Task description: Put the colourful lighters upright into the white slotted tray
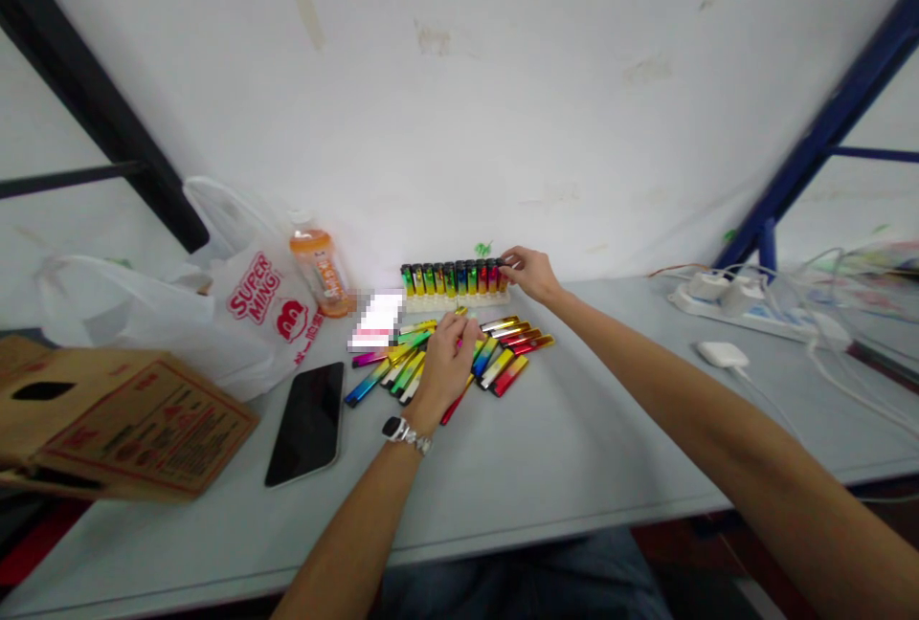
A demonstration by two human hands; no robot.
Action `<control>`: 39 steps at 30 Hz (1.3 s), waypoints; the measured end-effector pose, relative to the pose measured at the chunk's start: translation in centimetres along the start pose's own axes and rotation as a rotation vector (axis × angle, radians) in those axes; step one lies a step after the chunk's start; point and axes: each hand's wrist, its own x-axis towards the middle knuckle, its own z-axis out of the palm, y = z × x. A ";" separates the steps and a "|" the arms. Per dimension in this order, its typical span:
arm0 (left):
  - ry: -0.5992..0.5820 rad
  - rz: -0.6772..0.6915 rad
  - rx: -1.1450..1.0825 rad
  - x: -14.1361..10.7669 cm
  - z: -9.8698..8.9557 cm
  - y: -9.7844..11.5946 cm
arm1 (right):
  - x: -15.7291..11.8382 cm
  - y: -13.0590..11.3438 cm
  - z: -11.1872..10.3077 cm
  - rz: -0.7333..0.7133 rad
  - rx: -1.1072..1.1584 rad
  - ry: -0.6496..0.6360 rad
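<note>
Colourful metallic lighters stand upright in a row in a white rack against the wall. My right hand is at the row's right end, its fingertips pinched on the last lighter, which they partly cover. In front of the rack lies a loose pile of lighters in yellow, green, blue, red and silver. My left hand reaches down over the middle of this pile with fingers bent and closed together. A pinkish lighter shows at those fingers, mostly hidden by them. More lighters lie to the right of that hand.
To the left are a black-screened phone, a cardboard box, a white plastic bag and an orange drink bottle. A blurred-out patch adjoins the rack. A power strip and white charger with cables lie right.
</note>
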 end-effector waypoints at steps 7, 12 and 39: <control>-0.001 -0.011 0.005 0.0 0.1 -0.1 | 0.2 0.4 -0.3 -0.047 -0.130 -0.004; 0.008 -0.028 0.008 -0.1 0.0 0.2 | -1.4 -0.4 -0.4 -0.041 -0.329 0.028; 0.017 -0.027 -0.008 -0.1 0.2 0.3 | -10.3 -5.5 -3.9 -0.155 -0.176 -0.432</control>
